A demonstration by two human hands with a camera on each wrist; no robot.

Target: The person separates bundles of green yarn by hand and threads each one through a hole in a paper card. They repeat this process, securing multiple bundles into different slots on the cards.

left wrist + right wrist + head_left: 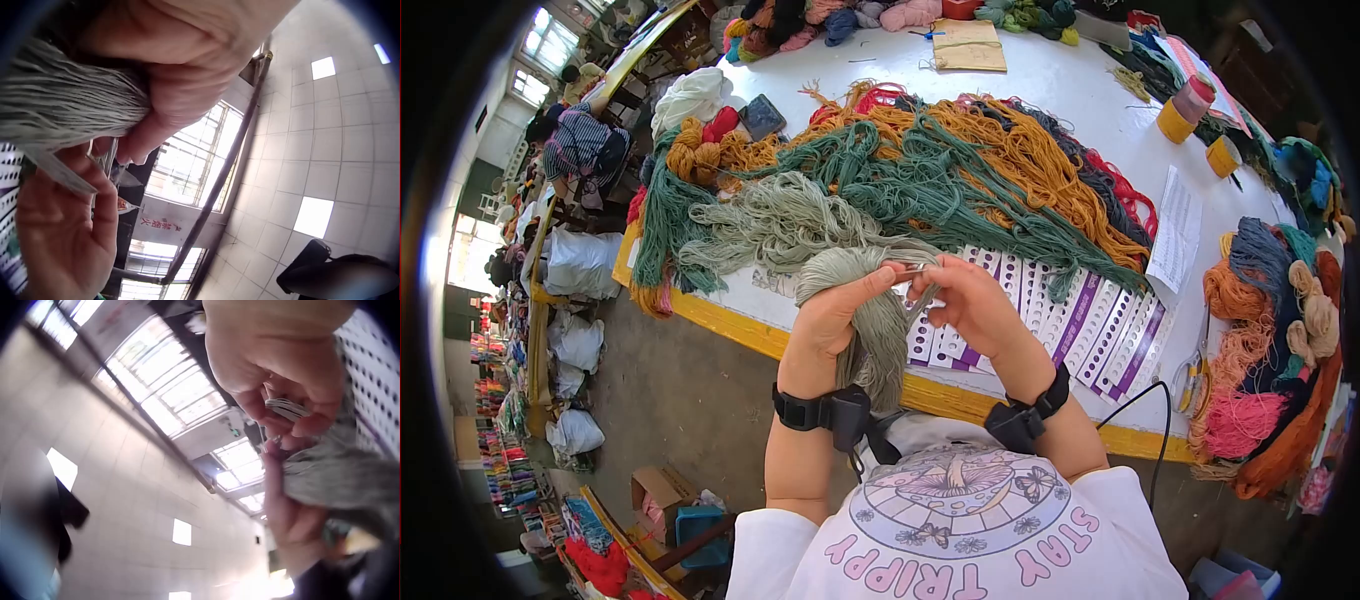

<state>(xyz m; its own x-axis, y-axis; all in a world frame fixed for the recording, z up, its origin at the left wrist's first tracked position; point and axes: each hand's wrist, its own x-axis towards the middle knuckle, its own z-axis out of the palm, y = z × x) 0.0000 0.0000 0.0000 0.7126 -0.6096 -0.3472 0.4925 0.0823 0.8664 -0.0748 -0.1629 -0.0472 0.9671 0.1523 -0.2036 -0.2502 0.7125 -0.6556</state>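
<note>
A grey-green skein of yarn [878,350] hangs over my left hand [840,315], its loose length dropping past the table's front edge. In the left wrist view, the left fingers grip the skein [75,103] where its strands bunch together. My right hand [978,305] meets the left fingertips at the skein's right side. Seen from the right wrist, curled right fingers [319,422] pinch a small loop of strands [289,407]. Behind both hands lies a loose heap of the same grey-green yarn [785,220].
Dark green yarn [960,190] and mustard yarn [1040,150] are heaped across the white table [1090,85]. Purple-and-white punched cards [1090,330] lie under the right arm. Near the right edge are a paper sheet [1177,230], scissors [1195,380] and more skeins [1250,330].
</note>
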